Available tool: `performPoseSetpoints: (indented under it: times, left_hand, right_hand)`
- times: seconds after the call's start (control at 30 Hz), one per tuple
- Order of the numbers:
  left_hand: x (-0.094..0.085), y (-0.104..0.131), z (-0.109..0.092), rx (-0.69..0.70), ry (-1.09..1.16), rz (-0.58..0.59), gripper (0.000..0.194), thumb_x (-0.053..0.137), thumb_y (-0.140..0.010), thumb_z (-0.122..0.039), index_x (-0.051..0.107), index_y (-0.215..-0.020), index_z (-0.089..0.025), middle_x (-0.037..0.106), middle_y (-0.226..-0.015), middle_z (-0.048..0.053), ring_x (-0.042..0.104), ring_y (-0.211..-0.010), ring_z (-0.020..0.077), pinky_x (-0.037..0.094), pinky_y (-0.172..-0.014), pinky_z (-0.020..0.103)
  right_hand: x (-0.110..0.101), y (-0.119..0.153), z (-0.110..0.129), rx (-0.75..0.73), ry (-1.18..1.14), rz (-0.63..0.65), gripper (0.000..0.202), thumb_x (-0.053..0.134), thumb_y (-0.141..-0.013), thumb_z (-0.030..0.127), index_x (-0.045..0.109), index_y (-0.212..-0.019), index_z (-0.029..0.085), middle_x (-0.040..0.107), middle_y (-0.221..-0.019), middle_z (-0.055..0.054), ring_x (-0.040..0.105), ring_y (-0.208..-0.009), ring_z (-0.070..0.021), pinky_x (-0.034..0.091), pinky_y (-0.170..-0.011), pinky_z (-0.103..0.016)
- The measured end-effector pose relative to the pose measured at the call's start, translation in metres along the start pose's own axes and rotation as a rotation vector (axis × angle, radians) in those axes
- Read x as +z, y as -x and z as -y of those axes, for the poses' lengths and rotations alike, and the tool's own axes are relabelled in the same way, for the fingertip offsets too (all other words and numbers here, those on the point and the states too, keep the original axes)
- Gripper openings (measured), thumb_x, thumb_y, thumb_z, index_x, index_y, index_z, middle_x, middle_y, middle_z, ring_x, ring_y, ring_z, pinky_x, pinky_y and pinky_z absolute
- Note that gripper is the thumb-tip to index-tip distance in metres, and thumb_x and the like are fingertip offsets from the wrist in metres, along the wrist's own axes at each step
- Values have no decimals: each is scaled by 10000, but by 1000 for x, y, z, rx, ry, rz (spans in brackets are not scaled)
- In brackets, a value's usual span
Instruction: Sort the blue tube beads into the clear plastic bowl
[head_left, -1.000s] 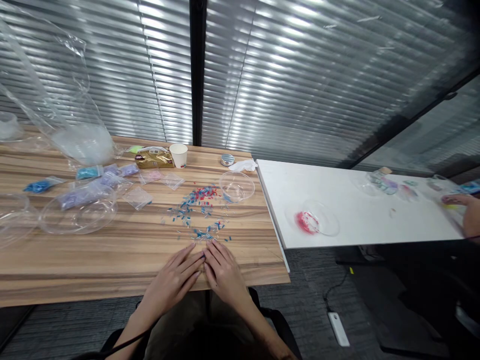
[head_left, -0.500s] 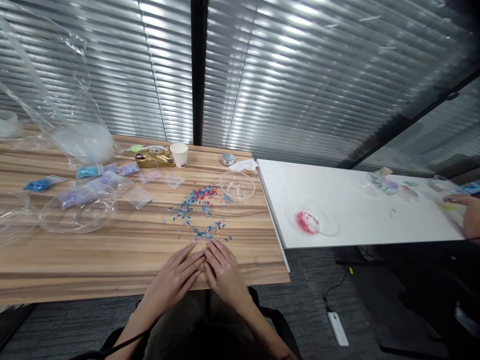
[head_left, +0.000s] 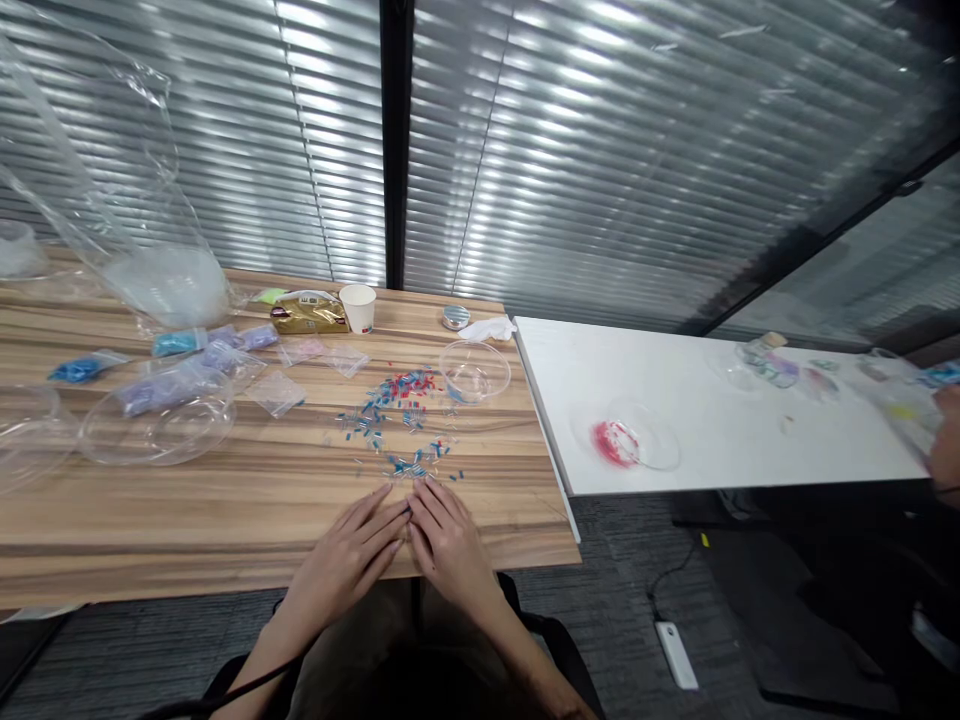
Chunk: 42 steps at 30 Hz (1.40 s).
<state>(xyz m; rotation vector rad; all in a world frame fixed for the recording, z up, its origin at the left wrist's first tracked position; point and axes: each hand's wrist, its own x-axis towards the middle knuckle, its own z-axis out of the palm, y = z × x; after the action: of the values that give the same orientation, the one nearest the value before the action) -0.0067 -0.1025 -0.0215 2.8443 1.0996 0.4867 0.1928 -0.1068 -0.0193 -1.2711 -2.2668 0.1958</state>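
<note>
Side by side near the front edge of the wooden table, my left hand [head_left: 349,550] and my right hand [head_left: 448,545] meet at the fingertips. Between them shows a small dark blue piece [head_left: 409,510], which looks like a capsule; both hands pinch it, and most of it is hidden by the fingers. Just beyond my fingertips lies a loose cluster of blue-and-clear capsules [head_left: 409,466]. Farther back are more blue capsules [head_left: 367,425] and some red capsules [head_left: 411,384]. A clear round bowl [head_left: 491,385] stands to their right.
Clear bowls [head_left: 157,455], small bags of purple pieces [head_left: 169,390] and a large plastic bag [head_left: 169,285] occupy the left. A gold tissue pack [head_left: 307,315] and paper cup [head_left: 359,310] stand behind. On the adjoining white table [head_left: 720,450], another person's hand [head_left: 946,435] shows at far right.
My hands have barely moved, still meeting at the small blue piece. At the far right, the other person's hand has drawn back toward the frame's edge.
</note>
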Motion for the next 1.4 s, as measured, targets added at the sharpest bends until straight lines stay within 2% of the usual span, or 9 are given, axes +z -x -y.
performPoseSetpoints:
  times: [0.4, 0.73, 0.97, 1.4]
  left_hand:
    - [-1, -2, 0, 2, -8, 0, 376, 456, -966, -244, 530, -1333, -203, 529, -1389, 32, 306, -1392, 274, 415, -1074, 447]
    - [2, 1, 1, -18, 20, 13, 369, 469, -962, -250, 540, -1322, -221, 535, -1383, 26, 330, -1379, 274, 411, -1074, 453]
    - [-2, -2, 1, -12, 40, -20, 349, 454, -964, -245, 566, -1293, -213, 566, -1350, 37, 342, -1375, 267, 440, -1049, 436]
    - [1, 0, 3, -24, 39, -13, 398, 481, -956, -253, 509, -1352, -224, 532, -1387, 23, 324, -1386, 264, 438, -1056, 430]
  right_hand:
    - [1, 1, -1, -10, 22, -7, 387, 507, -903, 178, 555, -1283, 126, 547, -1356, -95, 423, -1322, -222, 427, -1078, -412]
    - [1, 0, -1, -1, 0, -1, 379, 447, -929, 188, 549, -1289, 126, 530, -1375, -86, 424, -1320, -234, 425, -1080, -427]
    - [1, 0, -1, 1, 7, -4, 393, 479, -915, 182, 543, -1301, 150, 545, -1358, -93, 421, -1325, -215, 430, -1081, -418]
    - [3, 1, -1, 12, -24, -7, 382, 446, -925, 184, 549, -1290, 139, 537, -1367, -87, 433, -1314, -235, 440, -1065, -440]
